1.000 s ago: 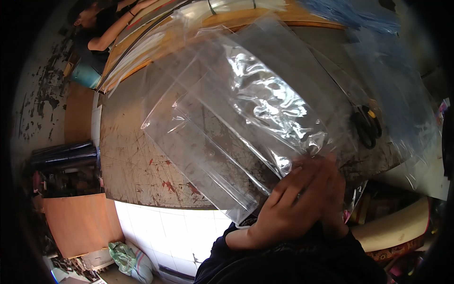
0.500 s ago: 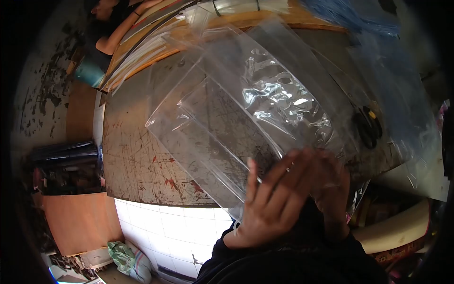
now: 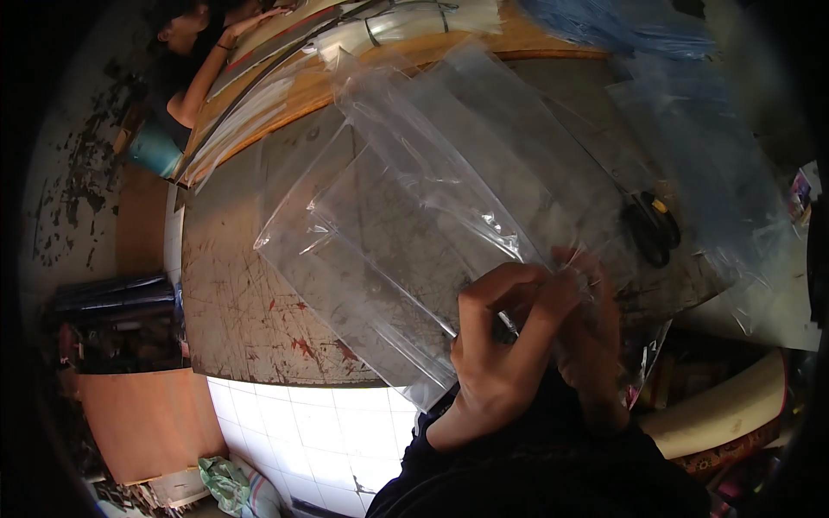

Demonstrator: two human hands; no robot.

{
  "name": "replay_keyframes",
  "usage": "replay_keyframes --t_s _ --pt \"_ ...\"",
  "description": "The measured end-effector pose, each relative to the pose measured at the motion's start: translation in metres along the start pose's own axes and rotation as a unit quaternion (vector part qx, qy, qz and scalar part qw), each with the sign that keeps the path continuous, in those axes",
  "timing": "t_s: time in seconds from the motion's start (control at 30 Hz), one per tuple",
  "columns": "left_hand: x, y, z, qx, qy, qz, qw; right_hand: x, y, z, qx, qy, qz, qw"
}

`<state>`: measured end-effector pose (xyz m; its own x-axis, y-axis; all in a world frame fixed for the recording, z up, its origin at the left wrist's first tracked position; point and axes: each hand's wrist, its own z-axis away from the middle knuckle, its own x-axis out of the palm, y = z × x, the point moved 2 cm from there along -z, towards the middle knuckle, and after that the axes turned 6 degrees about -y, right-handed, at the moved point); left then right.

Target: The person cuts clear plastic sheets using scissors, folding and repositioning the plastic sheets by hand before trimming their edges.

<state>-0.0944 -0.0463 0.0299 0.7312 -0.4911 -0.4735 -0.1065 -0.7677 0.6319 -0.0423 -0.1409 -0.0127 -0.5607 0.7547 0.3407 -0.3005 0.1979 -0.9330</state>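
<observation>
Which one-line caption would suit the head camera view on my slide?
Left hand and right hand close together at clear plastic on a scratched worktable, black-handled scissors lying nearby.

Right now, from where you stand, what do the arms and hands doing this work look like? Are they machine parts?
No machine parts show: the left grip and the right grip are bare human hands, five-fingered, without gloves. The left sleeve and right sleeve are plain and very dark, nearly black, ending near the wrists. I see no cables or markings.
</observation>
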Motion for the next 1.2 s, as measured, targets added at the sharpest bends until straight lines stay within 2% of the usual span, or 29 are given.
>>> replay_keyframes --t_s 0.17,0.37,0.57,0.77,0.83,0.87,0.9,0.97,1.03,1.17,1.2 --pt "0.001 0.002 -0.002 0.0 -0.007 -0.022 1.0 0.002 0.0 0.002 -0.005 -0.016 0.004 1.0" --pt "0.0 0.004 -0.001 0.0 -0.015 -0.018 1.0 0.006 -0.001 0.001 -0.059 -0.02 0.013 0.998" --pt "0.001 -0.001 0.003 0.031 -0.01 -0.019 0.999 0.007 -0.007 0.002 -0.052 -0.039 0.059 0.996" --pt "0.002 -0.004 0.004 0.029 -0.012 0.0 0.999 0.006 -0.001 0.004 -0.014 -0.034 -0.004 0.999" --pt "0.001 -0.004 0.004 0.013 -0.01 0.01 1.0 0.007 -0.008 0.007 -0.119 0.026 0.176 0.977" --pt "0.0 -0.004 0.005 0.017 -0.008 0.009 1.0 0.009 -0.011 0.005 -0.124 0.026 0.176 0.976" --pt "0.001 -0.006 0.007 0.016 -0.033 0.011 0.999 0.011 -0.022 0.006 -0.238 0.123 0.307 0.913" --pt "0.002 -0.006 0.008 0.016 -0.056 0.013 0.998 0.01 -0.038 0.012 -0.344 0.216 0.425 0.809" --pt "0.005 -0.004 0.008 0.005 -0.102 0.031 0.994 0.006 -0.046 0.017 -0.322 0.075 0.551 0.766" --pt "0.004 -0.007 0.014 0.06 -0.11 0.004 0.992 0.003 -0.044 0.014 -0.3 0.096 0.539 0.781" --pt "0.0 -0.002 0.016 0.011 -0.125 0.037 0.991 0.001 -0.041 0.013 -0.29 0.098 0.533 0.789"
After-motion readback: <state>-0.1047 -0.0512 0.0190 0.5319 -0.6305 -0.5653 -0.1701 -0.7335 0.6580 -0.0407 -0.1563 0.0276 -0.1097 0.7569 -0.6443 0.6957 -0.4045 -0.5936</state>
